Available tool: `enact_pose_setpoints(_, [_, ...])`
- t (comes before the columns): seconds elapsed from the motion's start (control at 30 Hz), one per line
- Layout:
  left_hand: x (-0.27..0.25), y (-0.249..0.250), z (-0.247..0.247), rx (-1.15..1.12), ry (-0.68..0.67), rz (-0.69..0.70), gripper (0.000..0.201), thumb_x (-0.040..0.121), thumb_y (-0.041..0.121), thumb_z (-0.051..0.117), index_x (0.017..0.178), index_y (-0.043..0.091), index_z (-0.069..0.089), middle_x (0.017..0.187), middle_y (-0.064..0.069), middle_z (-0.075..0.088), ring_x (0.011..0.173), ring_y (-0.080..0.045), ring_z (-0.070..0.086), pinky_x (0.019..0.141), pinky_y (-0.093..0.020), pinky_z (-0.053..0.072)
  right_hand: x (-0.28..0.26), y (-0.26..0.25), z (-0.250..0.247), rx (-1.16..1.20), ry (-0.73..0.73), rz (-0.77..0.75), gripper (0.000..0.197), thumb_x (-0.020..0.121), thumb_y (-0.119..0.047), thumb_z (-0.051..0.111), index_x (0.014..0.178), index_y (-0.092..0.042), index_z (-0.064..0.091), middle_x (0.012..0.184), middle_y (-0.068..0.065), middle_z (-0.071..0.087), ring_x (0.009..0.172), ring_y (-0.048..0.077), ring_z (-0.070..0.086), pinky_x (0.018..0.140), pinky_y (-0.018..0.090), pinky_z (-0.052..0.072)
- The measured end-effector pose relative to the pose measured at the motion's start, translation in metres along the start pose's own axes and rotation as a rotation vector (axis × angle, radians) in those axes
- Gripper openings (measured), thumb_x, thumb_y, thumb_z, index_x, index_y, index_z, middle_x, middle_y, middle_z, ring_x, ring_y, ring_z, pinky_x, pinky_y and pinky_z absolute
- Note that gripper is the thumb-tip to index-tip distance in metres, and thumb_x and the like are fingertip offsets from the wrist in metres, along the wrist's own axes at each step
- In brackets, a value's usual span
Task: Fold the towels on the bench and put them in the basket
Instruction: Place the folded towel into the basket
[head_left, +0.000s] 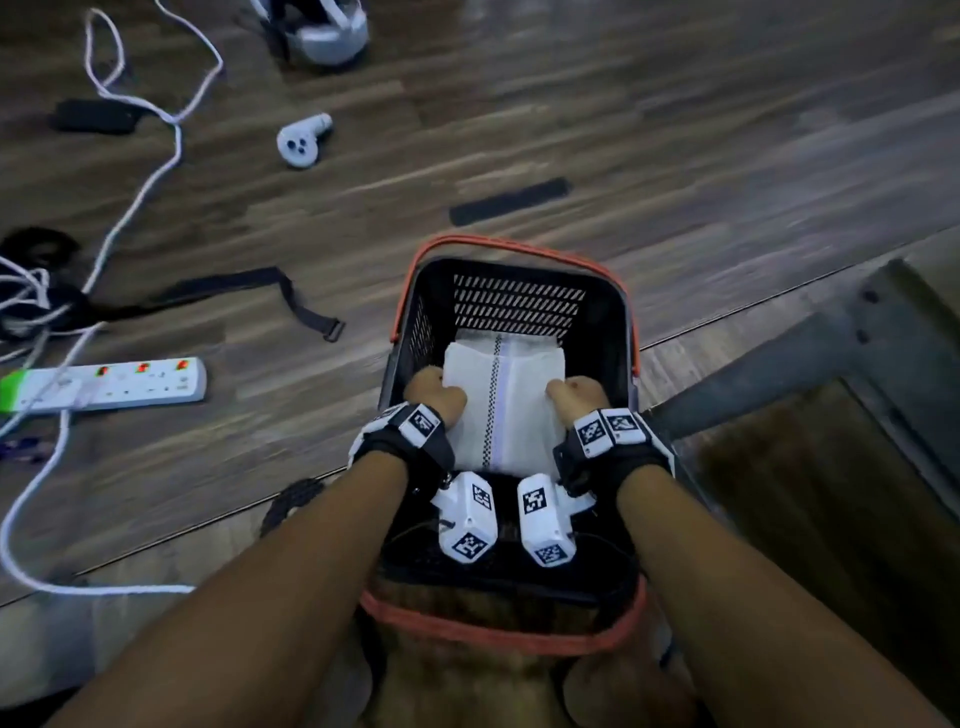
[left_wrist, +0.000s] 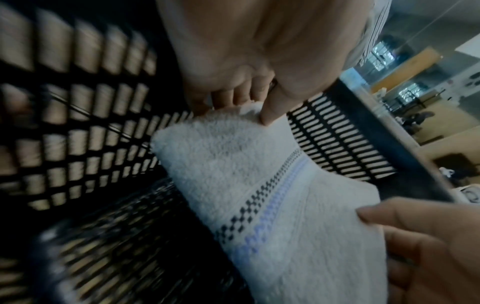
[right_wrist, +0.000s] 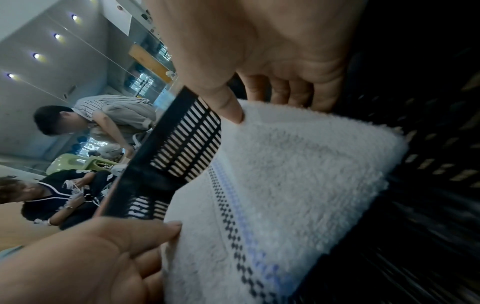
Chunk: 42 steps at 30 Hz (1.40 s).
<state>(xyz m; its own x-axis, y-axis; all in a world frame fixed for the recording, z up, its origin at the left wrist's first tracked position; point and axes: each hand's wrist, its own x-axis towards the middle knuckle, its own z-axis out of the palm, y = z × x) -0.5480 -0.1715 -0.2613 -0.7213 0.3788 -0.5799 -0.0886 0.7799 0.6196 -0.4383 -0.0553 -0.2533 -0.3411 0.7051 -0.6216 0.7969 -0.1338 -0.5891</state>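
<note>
A folded white towel (head_left: 506, 395) with a black-checked and blue stripe hangs low inside the black basket (head_left: 519, 301), which has orange handles. My left hand (head_left: 434, 396) grips its left edge and my right hand (head_left: 576, 395) grips its right edge. In the left wrist view the left thumb (left_wrist: 270, 115) pinches the towel (left_wrist: 246, 181) against the fingers, with the basket's grid wall (left_wrist: 78, 123) close behind. In the right wrist view the right thumb (right_wrist: 230, 107) presses on the towel (right_wrist: 298, 174) with the fingers curled behind it. The towel's underside is hidden.
The basket stands on a wooden floor. To its left lie a power strip (head_left: 104, 385), white cables (head_left: 156, 156), black straps (head_left: 291, 306) and a white controller (head_left: 304, 140). A metal-framed bench (head_left: 831, 374) is at the right. Other people (right_wrist: 103, 119) are in the background.
</note>
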Motion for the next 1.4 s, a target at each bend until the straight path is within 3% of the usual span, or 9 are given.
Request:
enact_pose_setpoints(0.13, [0.041, 0.007, 0.017, -0.030, 0.066, 0.015, 0.035, 0.088, 0.005, 0.045, 0.123, 0.002, 0.054, 0.123, -0.016, 0.059, 0.113, -0.030, 0.055, 0.085, -0.026, 0.040, 0.045, -0.006, 0.012, 0.020, 0.053, -0.023, 0.023, 0.087, -0.016, 0.045, 0.066, -0.008, 0.041, 0.060, 0.003, 0.039, 0.052, 0.018, 0.036, 0.048, 0.030, 0.025])
enact_pose_setpoints(0.27, [0.065, 0.013, 0.025, -0.045, 0.088, 0.081, 0.034, 0.089, 0.005, 0.045, 0.122, 0.002, 0.052, 0.122, -0.015, 0.060, 0.112, -0.031, 0.055, 0.081, -0.023, 0.038, 0.072, -0.011, 0.013, 0.067, 0.113, -0.071, 0.013, 0.086, -0.019, 0.046, 0.084, -0.008, 0.053, 0.070, 0.003, 0.048, 0.062, 0.021, 0.045, 0.062, 0.027, 0.033])
enact_pose_setpoints(0.4, [0.077, 0.012, 0.032, -0.042, 0.098, 0.087, 0.033, 0.090, 0.004, 0.045, 0.122, 0.002, 0.052, 0.121, -0.015, 0.060, 0.111, -0.030, 0.055, 0.079, -0.022, 0.037, 0.085, -0.008, 0.013, 0.059, 0.091, -0.067, 0.023, 0.087, -0.017, 0.045, 0.065, -0.010, 0.044, 0.060, 0.001, 0.040, 0.052, 0.015, 0.038, 0.048, 0.028, 0.028])
enact_pose_setpoints(0.57, [0.079, 0.001, 0.041, -0.064, 0.150, 0.072, 0.032, 0.091, 0.002, 0.043, 0.122, 0.001, 0.051, 0.119, -0.016, 0.060, 0.109, -0.029, 0.056, 0.075, -0.019, 0.034, 0.088, 0.003, 0.021, 0.068, 0.091, -0.041, 0.028, 0.088, -0.016, 0.043, 0.061, -0.013, 0.036, 0.060, 0.000, 0.037, 0.052, 0.014, 0.036, 0.047, 0.027, 0.025])
enact_pose_setpoints(0.8, [0.080, -0.001, 0.042, -0.131, 0.181, 0.060, 0.036, 0.093, 0.002, 0.041, 0.129, 0.002, 0.043, 0.124, -0.017, 0.056, 0.114, -0.030, 0.053, 0.083, -0.024, 0.037, 0.090, 0.004, 0.026, 0.105, 0.127, -0.053, 0.009, 0.087, -0.015, 0.046, 0.085, -0.010, 0.052, 0.064, -0.003, 0.044, 0.056, 0.010, 0.041, 0.048, 0.022, 0.028])
enact_pose_setpoints(0.93, [0.082, -0.005, 0.043, -0.145, 0.202, 0.049, 0.039, 0.094, 0.002, 0.040, 0.134, 0.002, 0.039, 0.131, -0.016, 0.052, 0.120, -0.030, 0.050, 0.092, -0.027, 0.039, 0.091, 0.004, 0.030, 0.126, 0.151, -0.066, 0.010, 0.086, -0.013, 0.047, 0.088, -0.010, 0.056, 0.070, 0.001, 0.050, 0.069, 0.020, 0.048, 0.050, 0.023, 0.030])
enact_pose_setpoints(1.17, [0.077, -0.012, 0.056, -0.020, 0.262, 0.194, 0.056, 0.094, 0.006, 0.043, 0.144, 0.002, 0.021, 0.148, -0.017, 0.028, 0.137, -0.029, 0.029, 0.110, -0.029, 0.022, 0.091, 0.008, 0.036, -0.005, 0.201, -0.100, 0.034, 0.092, -0.017, 0.045, 0.122, -0.001, 0.050, 0.120, 0.018, 0.055, 0.104, 0.032, 0.055, 0.073, 0.027, 0.037])
enact_pose_setpoints(1.3, [0.078, -0.018, 0.063, 0.317, 0.278, 0.407, 0.054, 0.096, 0.019, 0.040, 0.147, 0.014, 0.021, 0.157, -0.005, 0.015, 0.144, -0.022, 0.014, 0.113, -0.041, 0.018, 0.080, 0.007, 0.049, -0.412, 0.439, -0.415, 0.047, 0.088, -0.020, 0.047, 0.133, -0.010, 0.038, 0.136, 0.014, 0.037, 0.122, 0.031, 0.037, 0.089, 0.039, 0.039])
enact_pose_setpoints(1.4, [0.085, -0.026, 0.069, 0.524, 0.217, 0.435, 0.053, 0.099, 0.029, 0.026, 0.149, 0.016, 0.013, 0.159, -0.002, 0.003, 0.146, -0.017, 0.001, 0.114, -0.042, 0.013, 0.084, 0.021, 0.065, -0.610, 0.399, -0.576, 0.052, 0.088, -0.022, 0.043, 0.138, -0.009, 0.034, 0.150, 0.012, 0.027, 0.139, 0.028, 0.022, 0.104, 0.043, 0.029])
